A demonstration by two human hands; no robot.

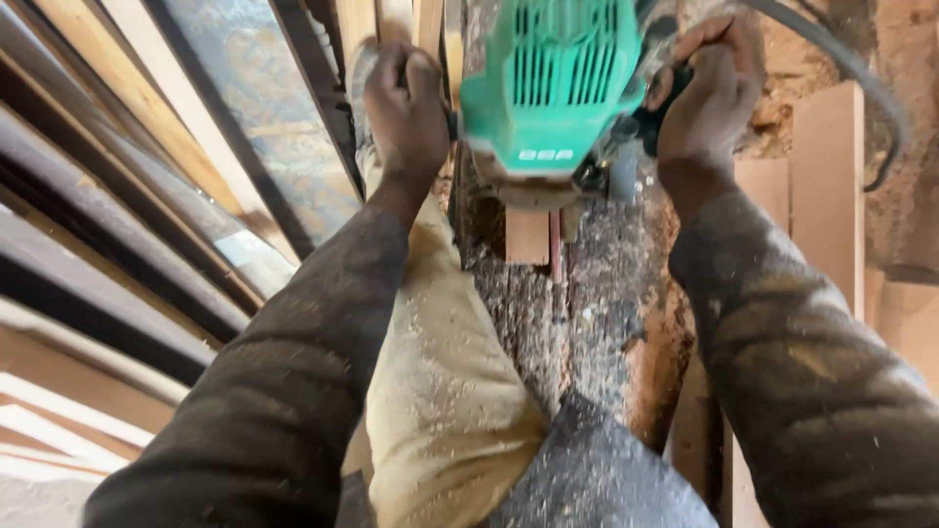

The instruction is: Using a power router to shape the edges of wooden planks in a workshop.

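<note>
My left hand (406, 103) is hemmed in: stacked boards and planks (147, 196) lean close along its outer side, and the green power tool (548, 83) sits tight against its inner side. My right hand (709, 83) has the tool's black cable (861, 78) looping just past it and a flat board (827, 186) standing beside it. Between my arms, the rough, sawdust-covered timber (577, 303) and my own leg (440, 381) fill the space, so little room is left to pass there.
</note>
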